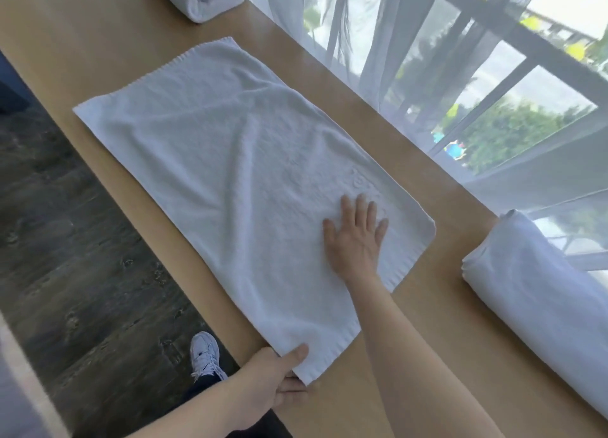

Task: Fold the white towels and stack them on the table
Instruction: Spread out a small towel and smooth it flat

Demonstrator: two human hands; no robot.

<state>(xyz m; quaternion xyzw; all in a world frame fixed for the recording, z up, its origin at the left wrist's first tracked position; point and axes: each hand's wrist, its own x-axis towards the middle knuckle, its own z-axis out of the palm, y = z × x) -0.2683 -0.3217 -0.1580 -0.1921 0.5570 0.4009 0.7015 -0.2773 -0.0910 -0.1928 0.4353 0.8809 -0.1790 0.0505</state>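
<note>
Tabletop (411, 322) towel (214, 161) under right fingers (358, 207)

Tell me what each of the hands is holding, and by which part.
The left hand pinches the spread towel by its near corner. The right hand holds nothing; it rests flat on the towel.

left hand (279, 376) pinching, right hand (355, 233) flat

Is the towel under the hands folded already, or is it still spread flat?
Spread flat. The towel lies open on the table; right hand presses it, left hand pinches its corner.
</note>
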